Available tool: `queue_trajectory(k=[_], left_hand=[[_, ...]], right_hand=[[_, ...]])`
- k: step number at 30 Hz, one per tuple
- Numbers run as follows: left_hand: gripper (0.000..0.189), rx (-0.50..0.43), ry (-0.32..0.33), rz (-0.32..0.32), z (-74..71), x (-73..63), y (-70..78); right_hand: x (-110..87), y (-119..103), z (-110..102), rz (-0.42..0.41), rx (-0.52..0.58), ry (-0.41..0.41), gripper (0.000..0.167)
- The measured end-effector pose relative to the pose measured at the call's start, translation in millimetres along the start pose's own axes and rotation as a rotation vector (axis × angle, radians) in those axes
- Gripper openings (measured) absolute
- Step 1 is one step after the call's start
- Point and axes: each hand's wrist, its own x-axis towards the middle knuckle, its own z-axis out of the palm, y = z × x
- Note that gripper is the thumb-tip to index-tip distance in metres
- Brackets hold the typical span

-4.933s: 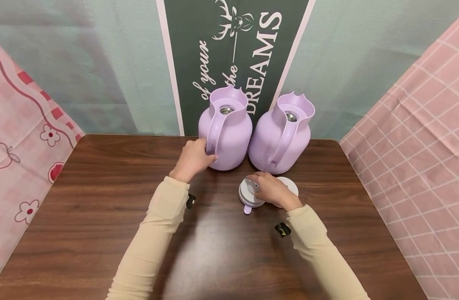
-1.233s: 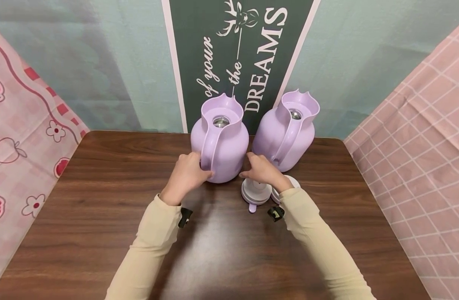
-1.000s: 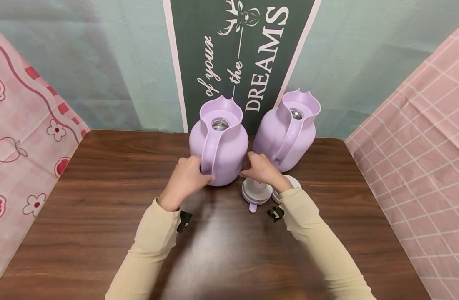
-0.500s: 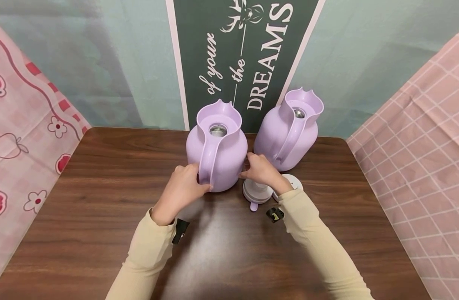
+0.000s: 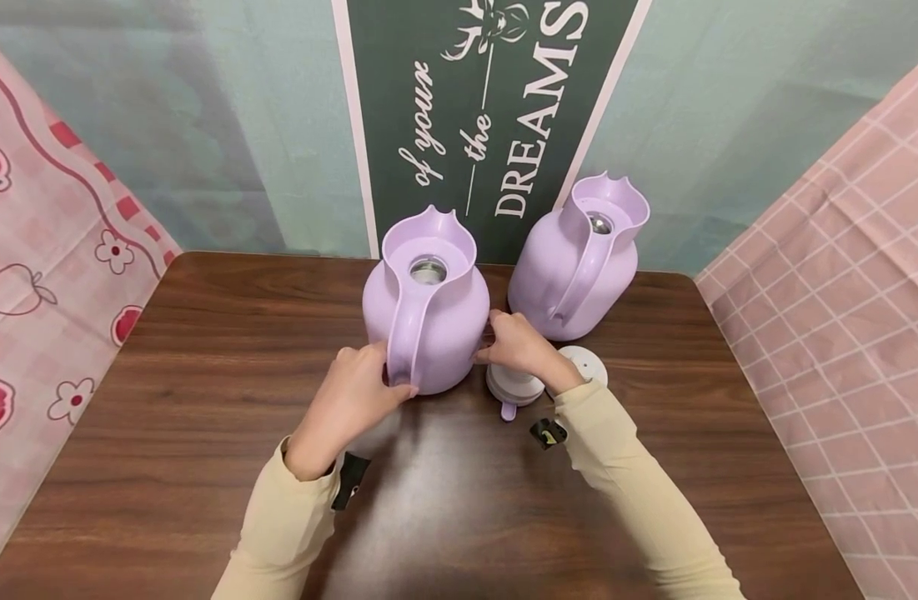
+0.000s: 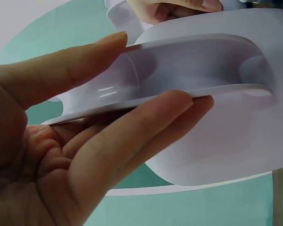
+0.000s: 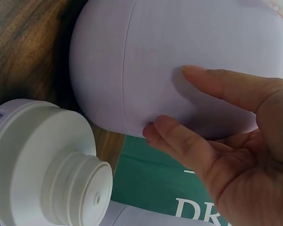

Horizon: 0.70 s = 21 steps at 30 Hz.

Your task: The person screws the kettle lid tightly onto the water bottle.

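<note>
A lilac thermos jug (image 5: 454, 333) without a lid stands upright on the table, its steel mouth visible inside the collar. My left hand (image 5: 346, 396) grips its handle (image 6: 193, 61), thumb on one side and fingers on the other. On the jug's right flank rest the fingertips of my right hand (image 5: 522, 343), loosely bent and not closed round anything. Just below that hand lies a white screw lid (image 7: 33, 160) with a lilac tab, partly hidden by it in the head view. A second lilac thermos jug (image 5: 556, 271), also lidless, stands behind to the right.
Another white lid (image 5: 586, 364) lies on the brown wooden table (image 5: 443, 500), right of the first. A green cloth with a dark printed panel (image 5: 466, 108) hangs behind the jugs. Pink patterned cloths (image 5: 841, 292) flank the table on both sides.
The left jug has come toward me and slightly left, widening the gap to the right jug. My left hand moved with its handle; my right hand went from the lid to the jug's side.
</note>
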Motion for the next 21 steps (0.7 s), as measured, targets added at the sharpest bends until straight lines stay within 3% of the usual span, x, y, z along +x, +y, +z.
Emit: queue_trajectory(k=[21], left_hand=[[0.022, -0.004, 0.052, 0.060, -1.0, -23.8, 2.5]], right_hand=[[-3.6, -7.8, 0.9, -0.087, 0.020, -0.065, 0.036]])
